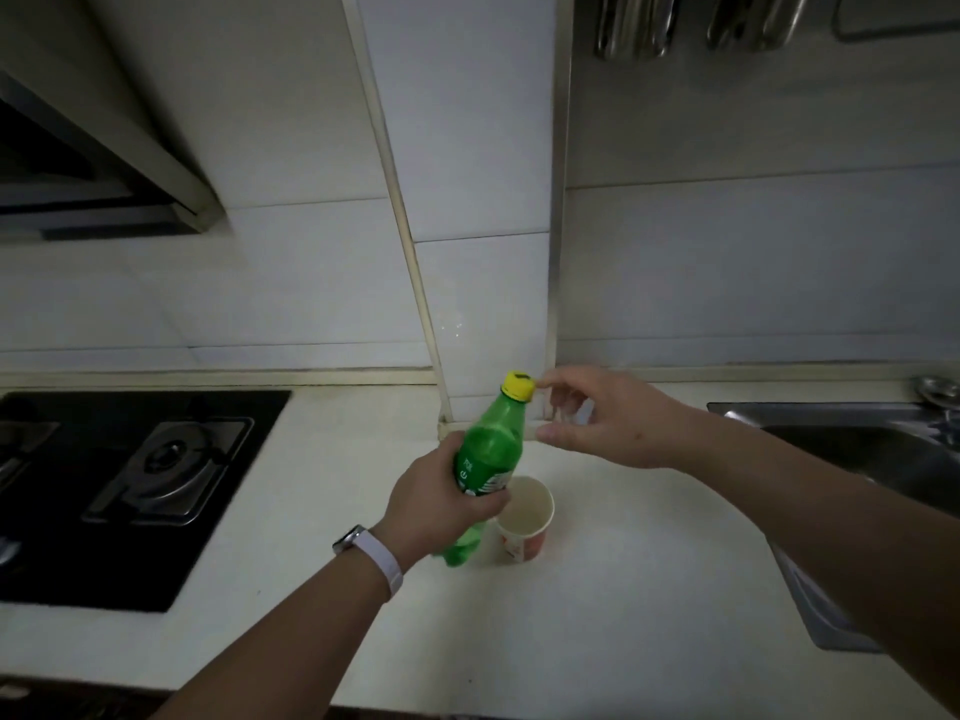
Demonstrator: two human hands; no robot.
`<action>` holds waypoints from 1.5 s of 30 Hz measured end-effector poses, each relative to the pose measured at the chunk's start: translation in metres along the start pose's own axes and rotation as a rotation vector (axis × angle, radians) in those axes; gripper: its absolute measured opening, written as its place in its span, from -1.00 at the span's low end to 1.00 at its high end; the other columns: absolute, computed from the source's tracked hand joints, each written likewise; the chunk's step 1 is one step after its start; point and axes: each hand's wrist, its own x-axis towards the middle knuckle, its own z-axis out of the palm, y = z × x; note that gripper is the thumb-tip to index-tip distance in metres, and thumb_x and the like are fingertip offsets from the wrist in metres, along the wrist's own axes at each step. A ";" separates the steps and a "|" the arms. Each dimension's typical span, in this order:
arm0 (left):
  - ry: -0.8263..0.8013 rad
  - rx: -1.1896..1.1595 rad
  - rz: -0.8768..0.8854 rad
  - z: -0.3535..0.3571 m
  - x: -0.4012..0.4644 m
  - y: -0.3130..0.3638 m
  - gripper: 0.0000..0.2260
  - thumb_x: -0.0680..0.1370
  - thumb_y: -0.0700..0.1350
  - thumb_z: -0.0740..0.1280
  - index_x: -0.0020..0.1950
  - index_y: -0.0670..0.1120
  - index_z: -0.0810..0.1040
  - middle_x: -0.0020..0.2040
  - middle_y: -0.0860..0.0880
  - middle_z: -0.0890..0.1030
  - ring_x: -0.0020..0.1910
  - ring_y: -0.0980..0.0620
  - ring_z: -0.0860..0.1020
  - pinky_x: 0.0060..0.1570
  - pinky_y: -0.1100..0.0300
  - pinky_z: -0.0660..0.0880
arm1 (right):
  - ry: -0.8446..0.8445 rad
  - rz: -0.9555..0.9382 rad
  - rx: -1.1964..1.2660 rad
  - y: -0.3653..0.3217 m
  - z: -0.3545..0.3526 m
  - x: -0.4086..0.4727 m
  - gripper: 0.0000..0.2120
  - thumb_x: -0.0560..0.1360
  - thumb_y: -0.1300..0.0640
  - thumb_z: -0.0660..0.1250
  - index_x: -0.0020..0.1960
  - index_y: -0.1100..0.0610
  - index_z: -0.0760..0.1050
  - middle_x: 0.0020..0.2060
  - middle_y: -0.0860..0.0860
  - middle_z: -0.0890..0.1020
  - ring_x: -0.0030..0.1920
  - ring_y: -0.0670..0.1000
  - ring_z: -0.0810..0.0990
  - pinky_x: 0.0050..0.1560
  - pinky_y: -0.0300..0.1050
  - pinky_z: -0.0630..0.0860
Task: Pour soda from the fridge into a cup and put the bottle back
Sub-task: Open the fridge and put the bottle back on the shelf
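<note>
A green soda bottle [491,444] with a yellow cap [518,384] is held upright, slightly tilted, above the white countertop [597,615]. My left hand [441,498] grips it around the label. My right hand [602,415] hovers beside the cap with fingers spread, one fingertip just touching the cap's edge. A paper cup [524,519] with a red and white pattern stands on the counter just right of the bottle's base. I cannot tell what the cup holds.
A black gas hob [130,480] lies at the left. A steel sink [857,449] is at the right. A tiled wall column [483,226] rises behind the bottle. Utensils [639,23] hang at the top right. A range hood [93,163] juts out upper left.
</note>
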 end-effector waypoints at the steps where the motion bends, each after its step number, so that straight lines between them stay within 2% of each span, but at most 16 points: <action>1: 0.016 -0.042 -0.026 -0.001 -0.001 0.002 -0.48 0.30 0.19 0.56 0.17 0.20 0.45 -0.06 0.21 0.63 -0.08 0.13 0.61 -0.09 0.16 0.55 | -0.009 -0.025 -0.002 0.001 -0.003 -0.001 -0.33 0.29 -0.51 0.23 0.28 -0.17 0.39 0.02 -0.22 0.51 0.02 -0.20 0.51 0.04 -0.14 0.50; 4: 0.078 -0.100 -0.069 -0.004 -0.005 0.007 -0.50 0.28 0.19 0.57 0.12 0.22 0.45 -0.07 0.22 0.64 -0.08 0.18 0.62 -0.06 0.13 0.58 | -0.032 -0.084 -0.042 0.001 -0.011 -0.002 -0.30 0.31 -0.44 0.23 0.38 -0.18 0.33 0.20 -0.19 0.45 0.12 -0.23 0.43 0.13 -0.23 0.37; 8: 0.195 -0.234 -0.129 -0.009 -0.015 0.015 -0.58 0.30 0.06 0.62 0.02 0.23 0.48 -0.10 0.20 0.66 -0.15 0.32 0.61 -0.12 0.25 0.55 | -0.042 -0.231 -0.215 0.001 -0.012 -0.002 -0.33 0.42 -0.39 0.23 0.45 -0.17 0.24 0.42 -0.16 0.31 0.38 -0.16 0.27 0.35 -0.17 0.25; 11: 0.274 -0.316 -0.169 -0.017 -0.026 0.020 -0.57 0.32 -0.02 0.62 0.07 0.16 0.52 -0.07 0.14 0.67 -0.14 0.28 0.62 -0.14 0.29 0.54 | -0.042 -0.332 -0.353 -0.002 -0.006 -0.001 -0.35 0.46 -0.34 0.23 0.48 -0.15 0.21 0.48 -0.11 0.25 0.45 -0.08 0.21 0.34 -0.19 0.16; 15: 0.380 -0.377 -0.212 -0.032 -0.046 0.017 -0.59 0.33 -0.09 0.62 0.09 0.09 0.55 -0.06 0.08 0.69 -0.09 0.18 0.65 -0.09 0.21 0.57 | -0.032 -0.481 -0.471 -0.010 0.007 0.007 -0.39 0.48 -0.32 0.17 0.46 -0.10 0.25 0.48 -0.04 0.28 0.45 0.02 0.22 0.39 0.02 0.26; 19: 0.455 -0.398 -0.263 -0.056 -0.072 0.009 -0.62 0.34 -0.13 0.61 0.07 0.06 0.56 -0.09 0.05 0.69 -0.10 0.12 0.66 -0.14 0.23 0.55 | -0.021 -0.607 -0.552 -0.030 0.024 0.022 -0.40 0.47 -0.31 0.17 0.43 -0.07 0.32 0.46 0.01 0.33 0.44 0.11 0.27 0.37 0.06 0.25; 23: 0.537 -0.386 -0.298 -0.087 -0.100 0.001 -0.61 0.35 -0.14 0.60 0.10 0.03 0.56 -0.11 0.08 0.69 -0.15 0.17 0.65 -0.20 0.32 0.53 | -0.016 -0.724 -0.591 -0.064 0.045 0.041 -0.41 0.48 -0.31 0.17 0.42 -0.06 0.33 0.44 0.01 0.36 0.43 0.14 0.29 0.36 0.09 0.26; 29: 0.700 -0.354 -0.352 -0.147 -0.147 -0.025 -0.61 0.38 -0.09 0.59 0.13 0.01 0.54 -0.07 0.03 0.68 -0.15 0.15 0.65 -0.18 0.27 0.53 | -0.012 -0.909 -0.578 -0.142 0.083 0.069 -0.43 0.46 -0.26 0.21 0.39 -0.02 0.39 0.41 0.05 0.40 0.39 0.17 0.35 0.35 0.13 0.30; 34: 0.794 -0.344 -0.370 -0.198 -0.191 -0.056 -0.63 0.39 -0.10 0.58 0.12 0.02 0.55 -0.06 0.02 0.68 -0.14 0.13 0.66 -0.15 0.24 0.58 | -0.018 -0.991 -0.549 -0.216 0.118 0.086 -0.45 0.45 -0.22 0.20 0.38 -0.02 0.41 0.41 0.04 0.40 0.41 0.15 0.34 0.35 0.13 0.28; 39: 0.857 -0.346 -0.402 -0.245 -0.240 -0.097 -0.59 0.37 -0.06 0.60 0.15 0.04 0.55 -0.04 0.03 0.69 -0.10 0.07 0.68 -0.05 0.04 0.63 | -0.024 -1.067 -0.525 -0.289 0.160 0.098 -0.46 0.45 -0.23 0.21 0.37 -0.04 0.42 0.39 0.00 0.43 0.40 0.11 0.35 0.35 0.09 0.29; 41: 0.889 -0.341 -0.417 -0.263 -0.260 -0.113 -0.57 0.36 -0.04 0.60 0.16 0.06 0.54 -0.04 0.06 0.69 -0.12 0.14 0.67 -0.06 0.08 0.63 | -0.022 -1.111 -0.529 -0.315 0.180 0.101 -0.46 0.44 -0.22 0.24 0.36 -0.03 0.42 0.38 0.00 0.44 0.39 0.11 0.37 0.34 0.08 0.30; 45: 0.950 -0.328 -0.429 -0.300 -0.304 -0.141 -0.59 0.37 -0.05 0.59 0.15 0.06 0.54 -0.07 0.10 0.69 -0.16 0.22 0.66 -0.18 0.29 0.55 | -0.038 -1.201 -0.526 -0.369 0.219 0.109 -0.49 0.44 -0.15 0.27 0.35 0.00 0.43 0.36 0.02 0.45 0.37 0.12 0.37 0.33 0.11 0.35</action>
